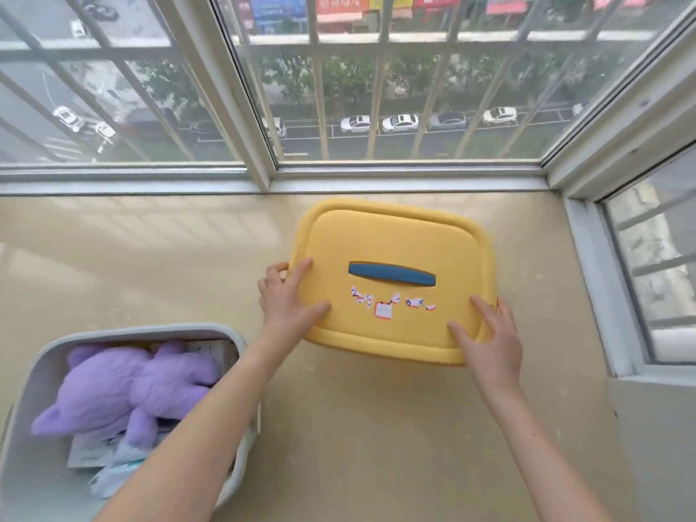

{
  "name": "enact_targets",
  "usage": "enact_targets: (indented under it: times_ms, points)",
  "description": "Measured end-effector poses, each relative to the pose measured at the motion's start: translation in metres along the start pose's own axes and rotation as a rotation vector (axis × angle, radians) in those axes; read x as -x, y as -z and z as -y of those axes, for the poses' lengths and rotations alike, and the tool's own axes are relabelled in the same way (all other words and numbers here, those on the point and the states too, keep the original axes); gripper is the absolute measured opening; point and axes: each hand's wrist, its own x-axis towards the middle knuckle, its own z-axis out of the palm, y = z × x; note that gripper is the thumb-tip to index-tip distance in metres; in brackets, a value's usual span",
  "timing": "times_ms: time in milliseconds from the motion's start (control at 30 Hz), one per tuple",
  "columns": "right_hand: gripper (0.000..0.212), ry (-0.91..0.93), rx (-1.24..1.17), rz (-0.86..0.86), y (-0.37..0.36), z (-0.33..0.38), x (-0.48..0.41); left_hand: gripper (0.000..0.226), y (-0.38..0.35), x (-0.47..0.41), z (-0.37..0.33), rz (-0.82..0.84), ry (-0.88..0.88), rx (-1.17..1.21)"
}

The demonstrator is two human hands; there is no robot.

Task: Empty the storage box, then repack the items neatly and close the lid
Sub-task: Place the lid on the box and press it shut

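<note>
**Yellow lid held in both hands, box open to its left**

Far left of and nearer than the yellow lid [391,235], the grey storage box [143,329] stands open on the beige window ledge [150,258]. It holds a purple plush toy [143,386] lying across white papers [86,452] and pale cloth.

The left hand [288,299] grasps the lid's left edge: its fingers [303,271] lie spread on the top face, and one curls round the rim. The lid is tilted, its near edge raised off the ledge – whether the far edge touches cannot be told. A blue handle [391,275] sits at the lid's centre, with torn sticker scraps [382,310] just nearer than it.

The right hand [489,340] grasps the lid's near right corner, with fingers [484,308] on top and the rest wrapped over the rim. Beyond the lid runs a barred window [376,88].
</note>
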Motion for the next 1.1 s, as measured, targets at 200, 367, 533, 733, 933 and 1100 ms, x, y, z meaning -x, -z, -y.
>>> enact_targets:
  times_ms: [200,367,533,733,933,1100]
  points:
    - [0.057,0.121,-0.057,-0.089,0.092,0.050,0.060,0.084,0.082,0.076,-0.063,-0.110,-0.128,0.115]
    - [0.059,0.199,-0.140,-0.103,0.152,0.087,0.110,0.084,0.142,0.148,-0.092,-0.253,-0.200,0.165]
    - [0.060,0.246,-0.152,-0.019,0.167,0.087,0.170,0.086,0.167,0.222,-0.073,-0.305,-0.136,0.095]
    - [0.058,0.226,-0.126,0.124,0.146,0.062,0.216,0.094,0.161,0.291,-0.022,-0.339,-0.014,0.079]
    - [0.057,0.283,-0.092,0.207,0.118,0.074,0.242,0.097,0.177,0.329,0.020,-0.397,0.090,0.119]
    - [0.058,0.390,-0.102,0.233,0.091,0.114,0.261,0.088,0.218,0.335,0.047,-0.479,0.123,0.130]
